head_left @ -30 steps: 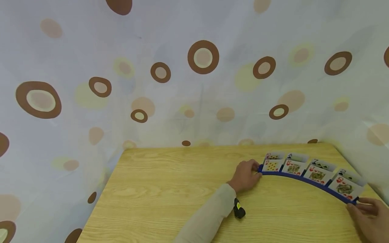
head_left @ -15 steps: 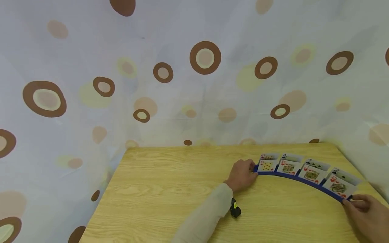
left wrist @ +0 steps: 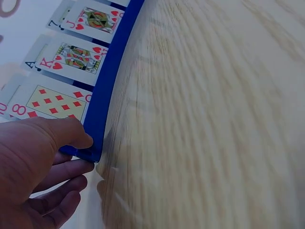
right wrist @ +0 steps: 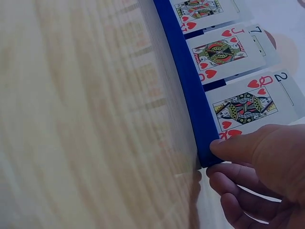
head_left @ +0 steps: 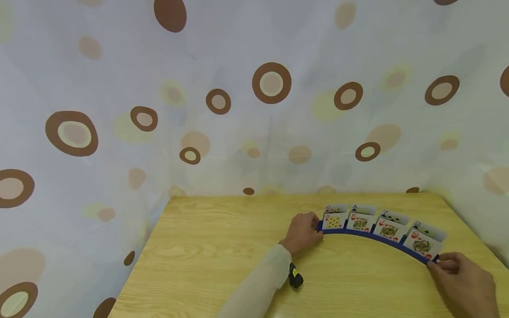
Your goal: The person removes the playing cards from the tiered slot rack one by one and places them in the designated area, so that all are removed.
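Note:
A curved blue card holder stands on the right part of the table, with playing cards upright in two rows. In front are the eight of diamonds, king of hearts, jack of hearts and queen of hearts; behind them show a ten, an ace, a seven and a two. My left hand pinches the holder's left end, thumb in front, as the left wrist view shows. At the other end my right hand pinches the holder between thumb and fingers, close to the queen.
The wood-grain table carries the holder near its right side. A pale curtain with brown and beige circles hangs behind and on both sides. A black strap with a yellow patch shows at the left wrist.
Both hands and the card holder between them have moved to the left across the table. The head view has also shifted slightly.

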`<state>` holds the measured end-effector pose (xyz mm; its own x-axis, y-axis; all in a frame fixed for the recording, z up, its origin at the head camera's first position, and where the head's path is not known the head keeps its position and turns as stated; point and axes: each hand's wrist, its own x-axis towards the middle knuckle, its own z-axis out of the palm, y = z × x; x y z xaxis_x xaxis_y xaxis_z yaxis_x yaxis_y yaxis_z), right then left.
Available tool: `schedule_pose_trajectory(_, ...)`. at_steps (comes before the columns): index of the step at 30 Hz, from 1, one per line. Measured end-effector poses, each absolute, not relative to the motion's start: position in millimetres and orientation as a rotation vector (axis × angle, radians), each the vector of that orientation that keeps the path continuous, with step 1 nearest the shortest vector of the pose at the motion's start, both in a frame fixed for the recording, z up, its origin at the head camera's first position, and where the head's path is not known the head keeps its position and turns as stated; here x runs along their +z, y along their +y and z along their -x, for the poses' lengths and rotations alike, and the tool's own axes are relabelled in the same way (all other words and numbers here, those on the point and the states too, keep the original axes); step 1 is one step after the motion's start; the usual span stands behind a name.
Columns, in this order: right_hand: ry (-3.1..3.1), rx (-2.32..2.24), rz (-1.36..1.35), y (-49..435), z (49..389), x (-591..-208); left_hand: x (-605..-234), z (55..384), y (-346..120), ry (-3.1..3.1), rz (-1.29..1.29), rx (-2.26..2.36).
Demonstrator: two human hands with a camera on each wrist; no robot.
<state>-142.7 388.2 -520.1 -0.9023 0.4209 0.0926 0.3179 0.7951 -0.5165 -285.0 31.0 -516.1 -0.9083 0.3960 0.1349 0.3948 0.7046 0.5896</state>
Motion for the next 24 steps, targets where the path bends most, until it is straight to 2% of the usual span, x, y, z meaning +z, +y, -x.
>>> schedule_pose_trajectory(24,-2.818,0.783,0.173,342.4,165.0,-512.4,-520.5,272.5,-45.3,2.818,-0.554,1.234)
